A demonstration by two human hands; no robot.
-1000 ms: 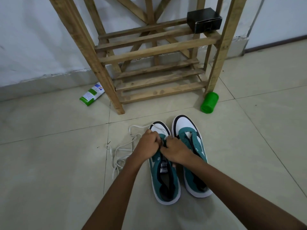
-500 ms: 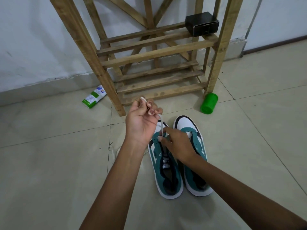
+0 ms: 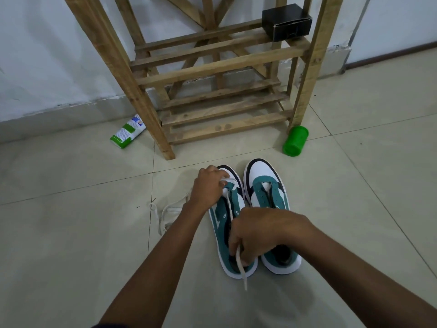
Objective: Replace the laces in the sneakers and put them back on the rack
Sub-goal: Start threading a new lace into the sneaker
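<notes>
Two teal and white sneakers stand side by side on the floor, toes toward the wooden rack (image 3: 212, 67). My left hand (image 3: 210, 185) rests on the toe end of the left sneaker (image 3: 222, 218), fingers curled over the front eyelets. A white lace (image 3: 229, 204) runs from there back along the tongue to my right hand (image 3: 257, 233), which pinches it above the heel; the lace's loose end (image 3: 242, 268) hangs below my fingers. The right sneaker (image 3: 269, 190) has no lace in its eyelets. More white lace (image 3: 165, 211) lies looped on the floor left of my forearm.
A green cylindrical container (image 3: 295, 141) lies by the rack's right front leg. A green and white tube (image 3: 128, 131) lies left of the rack's left leg. A black box (image 3: 287, 21) sits on the rack's middle shelf at the right. Tiled floor surrounds the shoes.
My left hand came down from in front of the rack onto the left sneaker's toe. My right hand drew back toward the heel, pulling the lace along the shoe.
</notes>
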